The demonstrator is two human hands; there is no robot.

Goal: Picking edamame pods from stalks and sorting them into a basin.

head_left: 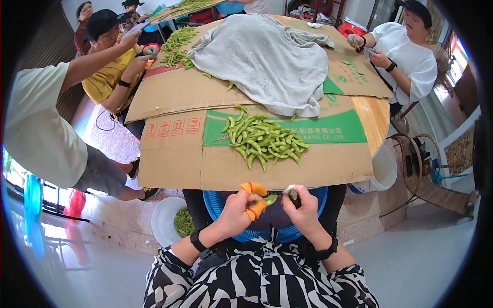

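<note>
My left hand point(234, 214), with orange covers on its thumb and finger, pinches a green soybean pod point(268, 202) whose tip points toward the right. Close beside it, my right hand point(305, 214) is closed around a small dark object point(294, 197), too small to make out; something pale covers a fingertip. Both hands are over a blue basin point(322, 199) in my lap, at the table's near edge. A heap of green soybean pods point(262, 137) lies on the cardboard point(172, 167) just beyond my hands.
A grey cloth point(262, 61) covers a mound mid-table. More pods point(177, 46) lie at the far left. Below left stands a white bucket point(163, 218) with green contents; another white bucket point(384, 167) is at right. People sit at both sides, and one stands at left reaching across.
</note>
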